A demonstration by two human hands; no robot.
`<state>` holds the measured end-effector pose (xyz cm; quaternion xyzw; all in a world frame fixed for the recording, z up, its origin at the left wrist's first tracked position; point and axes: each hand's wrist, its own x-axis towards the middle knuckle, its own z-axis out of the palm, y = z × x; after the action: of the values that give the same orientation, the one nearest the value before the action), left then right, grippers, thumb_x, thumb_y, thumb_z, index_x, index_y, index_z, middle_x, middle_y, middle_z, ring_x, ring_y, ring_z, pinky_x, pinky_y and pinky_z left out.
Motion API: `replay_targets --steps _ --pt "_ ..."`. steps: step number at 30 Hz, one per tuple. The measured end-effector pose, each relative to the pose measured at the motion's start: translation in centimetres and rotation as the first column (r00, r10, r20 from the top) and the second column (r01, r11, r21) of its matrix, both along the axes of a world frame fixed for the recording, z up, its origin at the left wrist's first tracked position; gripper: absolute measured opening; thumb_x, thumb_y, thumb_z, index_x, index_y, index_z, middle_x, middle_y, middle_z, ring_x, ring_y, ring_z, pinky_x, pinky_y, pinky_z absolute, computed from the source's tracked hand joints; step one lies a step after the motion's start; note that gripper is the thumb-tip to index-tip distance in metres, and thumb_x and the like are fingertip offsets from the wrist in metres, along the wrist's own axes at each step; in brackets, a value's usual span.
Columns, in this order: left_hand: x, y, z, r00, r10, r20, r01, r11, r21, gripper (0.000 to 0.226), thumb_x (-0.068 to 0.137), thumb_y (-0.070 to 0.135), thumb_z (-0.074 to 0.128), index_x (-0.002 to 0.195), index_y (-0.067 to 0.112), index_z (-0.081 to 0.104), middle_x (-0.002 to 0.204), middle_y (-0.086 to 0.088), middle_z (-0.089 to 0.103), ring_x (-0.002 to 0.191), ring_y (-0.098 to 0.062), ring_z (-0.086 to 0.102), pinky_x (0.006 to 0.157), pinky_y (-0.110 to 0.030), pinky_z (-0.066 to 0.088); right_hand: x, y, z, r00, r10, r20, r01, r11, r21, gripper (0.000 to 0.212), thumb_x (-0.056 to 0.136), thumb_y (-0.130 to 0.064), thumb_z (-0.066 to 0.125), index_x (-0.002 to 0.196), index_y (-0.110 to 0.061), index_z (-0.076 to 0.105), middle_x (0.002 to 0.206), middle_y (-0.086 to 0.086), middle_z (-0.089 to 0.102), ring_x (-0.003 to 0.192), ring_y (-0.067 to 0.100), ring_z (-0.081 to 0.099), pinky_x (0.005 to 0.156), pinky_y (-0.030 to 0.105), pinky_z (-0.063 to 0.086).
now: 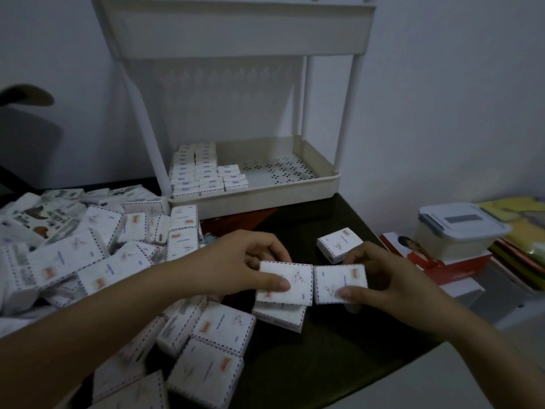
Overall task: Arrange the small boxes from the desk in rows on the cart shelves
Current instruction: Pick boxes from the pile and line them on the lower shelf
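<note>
Small white boxes with dashed borders lie in a big loose pile across the left of the dark desk. My left hand pinches one box, thumb on top. My right hand pinches a second box right beside it, the two edges touching above the desk. Another box lies just under the left one. A single box sits behind my hands. The white cart stands at the back; rows of boxes fill the left of its lower shelf.
A clear plastic container rests on a red-and-white box at the right, with yellow and coloured folders behind it. A dark chair is at the far left. The cart's upper shelf overhangs the lower one.
</note>
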<state>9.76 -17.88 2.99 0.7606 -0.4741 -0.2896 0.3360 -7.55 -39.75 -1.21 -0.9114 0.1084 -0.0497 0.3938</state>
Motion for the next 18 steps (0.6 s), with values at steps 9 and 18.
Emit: replay_targets --steps 9,18 --pt "2.5 0.2 0.3 0.939 0.222 -0.262 -0.242 0.969 -0.045 0.023 0.091 0.026 0.062 0.11 0.034 0.07 0.111 -0.003 0.065 0.088 -0.022 0.071 0.065 -0.037 0.06 3.6 0.4 0.2 0.989 -0.019 0.144 0.005 0.995 0.101 0.052 0.093 -0.039 0.047 0.135 -0.063 0.028 0.111 -0.021 0.053 0.085 -0.001 0.064 0.065 0.019 0.055" --pt "8.4 -0.1 3.7 0.848 0.49 -0.2 -0.521 0.841 -0.149 0.049 0.09 -0.005 0.057 0.123 0.031 0.063 0.114 0.005 0.058 0.092 -0.012 0.065 0.065 -0.02 0.058 13.8 -0.4 2.9 0.929 -0.104 0.356 0.033 0.98 0.198 0.045 0.092 -0.031 0.059 0.133 -0.041 0.044 0.11 -0.017 0.058 0.094 0.003 0.065 0.073 0.027 0.058"
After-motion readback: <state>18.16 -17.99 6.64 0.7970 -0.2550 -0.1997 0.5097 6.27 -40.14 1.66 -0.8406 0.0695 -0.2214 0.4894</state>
